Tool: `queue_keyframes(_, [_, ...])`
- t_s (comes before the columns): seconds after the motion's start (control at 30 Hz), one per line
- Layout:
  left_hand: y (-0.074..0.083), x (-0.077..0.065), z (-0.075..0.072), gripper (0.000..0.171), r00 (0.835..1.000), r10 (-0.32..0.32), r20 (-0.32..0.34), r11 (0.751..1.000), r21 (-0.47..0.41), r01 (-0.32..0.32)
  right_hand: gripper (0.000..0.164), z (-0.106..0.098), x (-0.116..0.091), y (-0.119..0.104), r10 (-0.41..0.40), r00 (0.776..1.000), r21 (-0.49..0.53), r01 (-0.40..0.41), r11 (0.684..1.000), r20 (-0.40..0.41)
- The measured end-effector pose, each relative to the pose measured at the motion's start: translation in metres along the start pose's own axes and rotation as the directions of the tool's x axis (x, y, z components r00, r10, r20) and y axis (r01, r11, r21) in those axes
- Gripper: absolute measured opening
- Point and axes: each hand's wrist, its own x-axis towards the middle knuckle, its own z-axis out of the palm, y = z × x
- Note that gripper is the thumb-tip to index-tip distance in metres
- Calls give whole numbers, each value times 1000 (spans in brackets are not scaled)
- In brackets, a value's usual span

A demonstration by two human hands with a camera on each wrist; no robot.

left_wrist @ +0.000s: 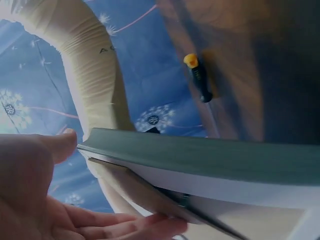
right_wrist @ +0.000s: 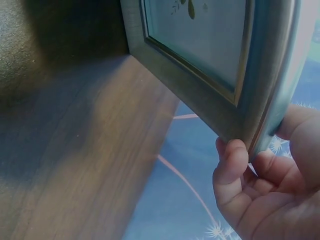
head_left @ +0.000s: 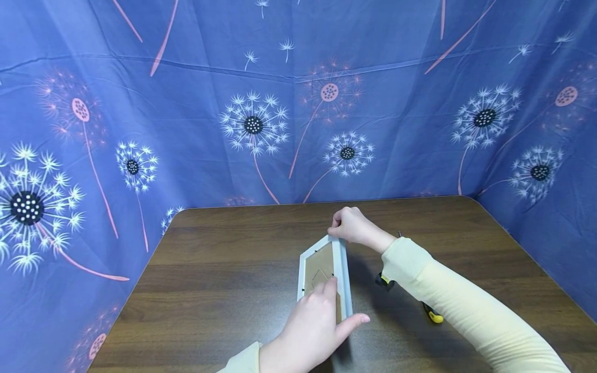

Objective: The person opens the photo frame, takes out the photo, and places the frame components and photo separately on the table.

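A picture frame (head_left: 342,277) with a pale rim stands tilted on edge over the table, its brown backing (head_left: 322,264) facing me. Small black tabs line the rim. My right hand (head_left: 356,227) pinches the upper far corner between thumb and curled fingers. On its other side, the right wrist view shows a gold inner edge and a plant print (right_wrist: 187,10). My left hand (head_left: 310,326) lies against the back with fingers extended, its thumb spread out past the near edge. In the left wrist view, those fingertips (left_wrist: 170,226) touch a thin brown panel at the back.
A screwdriver (left_wrist: 199,77) with a black and yellow handle lies on the wooden table (head_left: 210,290), partly hidden by my right sleeve in the head view. Beside that sleeve is a black and yellow object (head_left: 384,281). A blue dandelion-print cloth (head_left: 196,129) hangs around the table.
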Motion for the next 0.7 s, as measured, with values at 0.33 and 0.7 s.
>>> queue_keyframes(0.33, [12,19,0,53,997,-50,-55,977,206,61,21,-1,4,-5,17,1000,-26,-16,1000,20])
queue_keyframes(0.7, [15,36,0,46,988,-151,-13,958,246,149,25,-3,10,-7,45,998,-58,-42,997,48])
